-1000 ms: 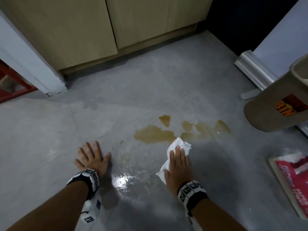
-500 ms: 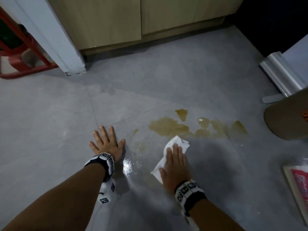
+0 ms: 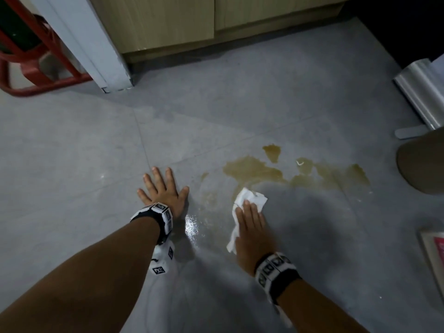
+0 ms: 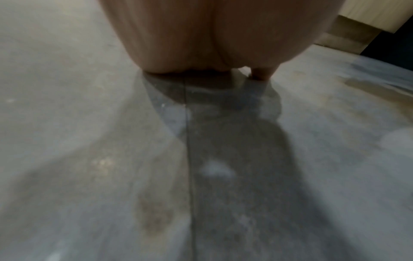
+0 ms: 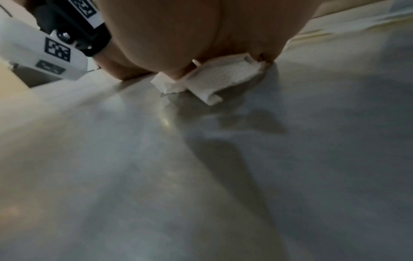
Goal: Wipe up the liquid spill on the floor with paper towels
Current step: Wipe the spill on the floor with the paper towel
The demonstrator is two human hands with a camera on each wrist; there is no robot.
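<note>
The grey floor [image 3: 240, 97] fills most of what I see. Wooden cabinets [image 3: 168, 22] run along its far edge, with a white panel [image 3: 96, 56] and a red frame [image 3: 36, 68] off to the far left. A tan bin [image 3: 422, 162] sits at the right edge, a silvery cylinder [image 3: 422, 92] just behind it, and the corner of a red pack [image 3: 437, 258] lies nearer me on the right.

The spill [image 3: 254, 170] is a brownish puddle spreading across the floor ahead of my right hand, with patches trailing right toward the bin and a faint smear and a wet shine [image 3: 191, 224] between my hands.

My left hand [image 3: 163, 191] lies flat on the floor to the left of the spill, fingers straight and spread, holding nothing. In the left wrist view only the heel of the palm [image 4: 201, 35] shows, pressed to the floor.

My right hand [image 3: 251, 227] lies palm down on the towel [image 3: 249, 200], fingers straight and together, pressing it to the floor. The towel is white and crumpled; its far end sticks out past my fingertips and touches the near edge of the spill, and another part pokes out on the left by my thumb. The right wrist view shows a folded flap of the towel [image 5: 214, 77] curling out from under my palm.
</note>
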